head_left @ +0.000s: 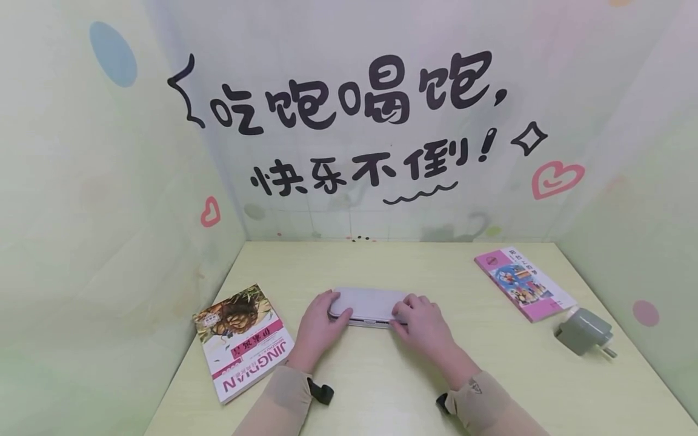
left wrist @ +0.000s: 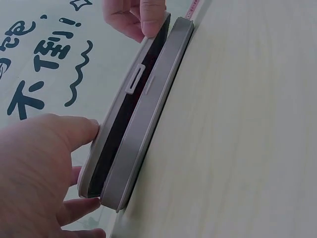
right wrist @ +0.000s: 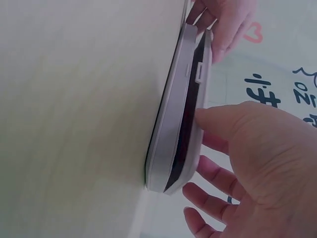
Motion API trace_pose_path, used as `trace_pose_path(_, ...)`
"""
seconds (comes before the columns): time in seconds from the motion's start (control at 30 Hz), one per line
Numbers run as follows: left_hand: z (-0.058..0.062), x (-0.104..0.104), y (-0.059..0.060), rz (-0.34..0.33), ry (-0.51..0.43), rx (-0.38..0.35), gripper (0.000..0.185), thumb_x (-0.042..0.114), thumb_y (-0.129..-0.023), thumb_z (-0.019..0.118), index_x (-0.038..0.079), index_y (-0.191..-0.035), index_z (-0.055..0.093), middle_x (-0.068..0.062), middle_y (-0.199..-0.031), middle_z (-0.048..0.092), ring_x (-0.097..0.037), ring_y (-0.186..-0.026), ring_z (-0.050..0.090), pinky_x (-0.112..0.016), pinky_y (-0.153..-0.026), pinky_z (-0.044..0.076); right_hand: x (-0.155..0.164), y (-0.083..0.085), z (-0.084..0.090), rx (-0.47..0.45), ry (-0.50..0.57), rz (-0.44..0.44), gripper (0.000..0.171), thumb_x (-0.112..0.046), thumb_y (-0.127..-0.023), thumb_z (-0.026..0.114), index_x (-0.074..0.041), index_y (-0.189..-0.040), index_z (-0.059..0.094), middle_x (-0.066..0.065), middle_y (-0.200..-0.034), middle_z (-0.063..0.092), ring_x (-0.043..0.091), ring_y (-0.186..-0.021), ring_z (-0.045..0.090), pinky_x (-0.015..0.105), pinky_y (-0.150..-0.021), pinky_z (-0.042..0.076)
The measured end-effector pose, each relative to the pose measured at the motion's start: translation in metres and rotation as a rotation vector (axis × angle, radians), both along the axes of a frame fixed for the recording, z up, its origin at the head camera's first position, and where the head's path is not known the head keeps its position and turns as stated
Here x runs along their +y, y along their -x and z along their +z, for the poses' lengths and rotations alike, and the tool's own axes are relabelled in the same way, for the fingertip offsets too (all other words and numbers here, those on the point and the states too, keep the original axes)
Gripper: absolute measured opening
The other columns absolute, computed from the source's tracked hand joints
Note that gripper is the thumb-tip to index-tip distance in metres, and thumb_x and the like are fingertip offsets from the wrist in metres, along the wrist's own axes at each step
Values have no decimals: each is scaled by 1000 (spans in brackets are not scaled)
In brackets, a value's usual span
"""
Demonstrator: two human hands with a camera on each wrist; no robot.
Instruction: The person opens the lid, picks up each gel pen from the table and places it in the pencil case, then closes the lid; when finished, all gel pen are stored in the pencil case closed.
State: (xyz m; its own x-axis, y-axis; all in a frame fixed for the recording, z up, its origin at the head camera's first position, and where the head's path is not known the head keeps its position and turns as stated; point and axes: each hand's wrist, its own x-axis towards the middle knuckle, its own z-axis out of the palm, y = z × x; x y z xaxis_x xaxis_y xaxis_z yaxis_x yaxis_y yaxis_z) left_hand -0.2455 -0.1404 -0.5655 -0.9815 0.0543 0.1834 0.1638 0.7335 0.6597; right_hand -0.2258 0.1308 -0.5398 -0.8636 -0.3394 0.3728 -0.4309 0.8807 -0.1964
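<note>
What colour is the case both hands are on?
Pale grey-white case with a dark gap at its seam; clearest in the left wrist view.

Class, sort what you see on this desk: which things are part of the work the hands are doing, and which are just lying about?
In use:
- flat grey case, lid slightly ajar
- left hand, holding its left end
- right hand, holding its right end

Lying about:
- book with brown cover picture, at left
- pink book, at right
- grey plug adapter

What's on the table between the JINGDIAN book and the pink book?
In the head view, the grey case with both hands on it: left hand and right hand. Otherwise bare table.
</note>
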Motion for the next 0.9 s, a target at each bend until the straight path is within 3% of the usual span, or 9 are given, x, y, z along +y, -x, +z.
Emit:
trace_pose_path(0.57,-2,3,2,-4,-6,-43,63,46,-100,79,11,-150,66,-20,-160,61,-43,-151,57,-58,-129,47,-4,-7,-1,-29,-23,-31,13,-22,-92,90,-17,-96,78,5,-105,71,31,-96,65,46,-76,59)
trace_pose_path(0.73,3,1,4,8,12,-72,64,47,-99,79,12,-151,65,-21,-166,55,-44,-155,52,-62,-131,44,-4,-5,0,-51,-27,-17,14,-23,-93,89,-17,-100,79,5,-107,71,31,-98,66,48,-80,60)
trace_pose_path(0.9,15,1,6,-4,82,-94,64,49,-100,77,13,-152,64,-19,-172,47,-45,-162,42,-63,-135,37,7,5,4,-134,-18,35,19,-27,-96,85,-16,-111,79,7,-115,72,32,-107,67,52,-91,62)
